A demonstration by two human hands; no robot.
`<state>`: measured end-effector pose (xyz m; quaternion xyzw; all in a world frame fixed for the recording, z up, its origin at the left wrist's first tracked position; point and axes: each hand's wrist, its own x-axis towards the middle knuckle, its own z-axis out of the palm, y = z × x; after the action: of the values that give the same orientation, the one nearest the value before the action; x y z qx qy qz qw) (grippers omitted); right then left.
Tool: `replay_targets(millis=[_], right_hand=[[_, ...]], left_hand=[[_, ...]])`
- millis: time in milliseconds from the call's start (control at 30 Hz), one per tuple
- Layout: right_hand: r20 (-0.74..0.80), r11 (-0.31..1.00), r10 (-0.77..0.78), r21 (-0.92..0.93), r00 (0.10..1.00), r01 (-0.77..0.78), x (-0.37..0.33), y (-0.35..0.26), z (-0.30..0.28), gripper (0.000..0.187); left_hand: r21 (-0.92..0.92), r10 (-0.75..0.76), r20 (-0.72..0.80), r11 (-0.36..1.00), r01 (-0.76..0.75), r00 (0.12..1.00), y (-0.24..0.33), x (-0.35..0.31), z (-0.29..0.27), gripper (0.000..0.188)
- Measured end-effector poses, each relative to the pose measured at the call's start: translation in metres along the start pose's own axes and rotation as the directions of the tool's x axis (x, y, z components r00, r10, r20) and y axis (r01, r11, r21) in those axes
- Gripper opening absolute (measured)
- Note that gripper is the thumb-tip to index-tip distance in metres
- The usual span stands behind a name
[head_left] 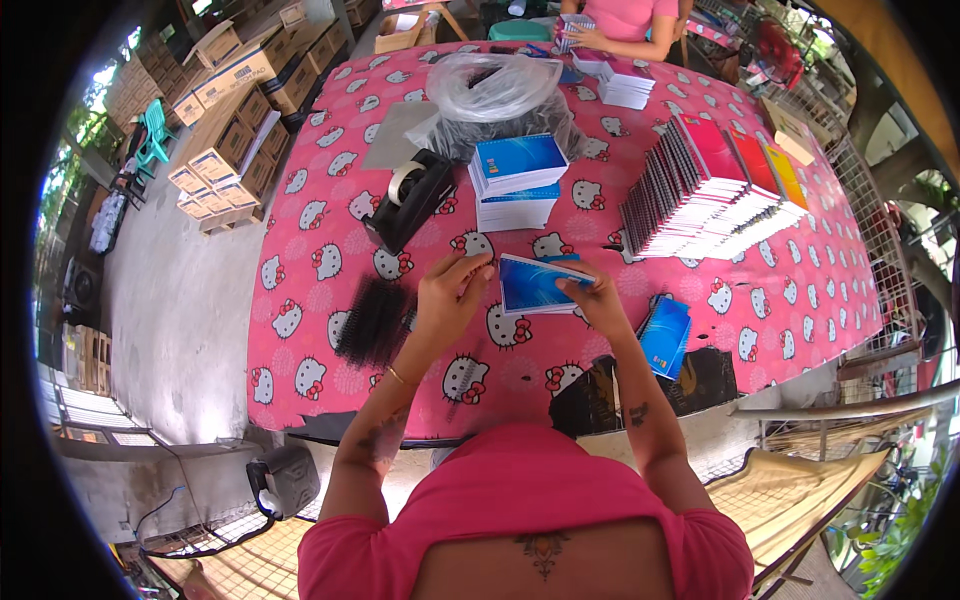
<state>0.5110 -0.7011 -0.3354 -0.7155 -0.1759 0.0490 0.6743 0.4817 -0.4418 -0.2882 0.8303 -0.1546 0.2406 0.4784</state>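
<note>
My right hand (pixel 594 298) is closed on a small blue-covered notepad (pixel 535 284), thumb on the cover, above the pink table. At the notepad's left edge, my left hand (pixel 452 292) has its fingertips pinched together; anything between them is too small to make out. A bundle of black binding coils (pixel 372 322) lies by my left wrist. Straight ahead, blue pads (pixel 518 165) are piled in a stack. Close to my right forearm rests a small group of blue notepads (pixel 666 337), with dark coil along an edge.
A black tape dispenser (pixel 410 200) stands left of the stack. Behind it sits a clear plastic bag (pixel 495 95) with dark contents. Tall piles of spiral notebooks (pixel 690 190) occupy the right. Across the table, another person (pixel 625 25) handles notebooks. Cartons (pixel 235 150) stand at left.
</note>
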Motion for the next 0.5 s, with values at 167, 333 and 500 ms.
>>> replay_targets(millis=[167,333,500], right_hand=[[0.005,1.000,-0.014,0.025,1.000,0.014,0.000,-0.002,0.001,0.026],[0.012,1.000,0.016,0.014,1.000,-0.016,0.000,-0.001,-0.001,0.024],[0.029,1.000,0.020,0.007,0.999,-0.021,0.001,0.005,-0.005,0.024]], left_hand=[[-0.023,0.019,0.009,1.000,-0.018,1.000,-0.004,0.008,0.003,0.015],[-0.112,-0.041,0.130,0.992,0.056,0.991,-0.004,0.016,-0.003,0.018],[-0.071,0.095,0.187,0.994,-0.083,0.978,0.001,0.028,-0.006,0.022]])
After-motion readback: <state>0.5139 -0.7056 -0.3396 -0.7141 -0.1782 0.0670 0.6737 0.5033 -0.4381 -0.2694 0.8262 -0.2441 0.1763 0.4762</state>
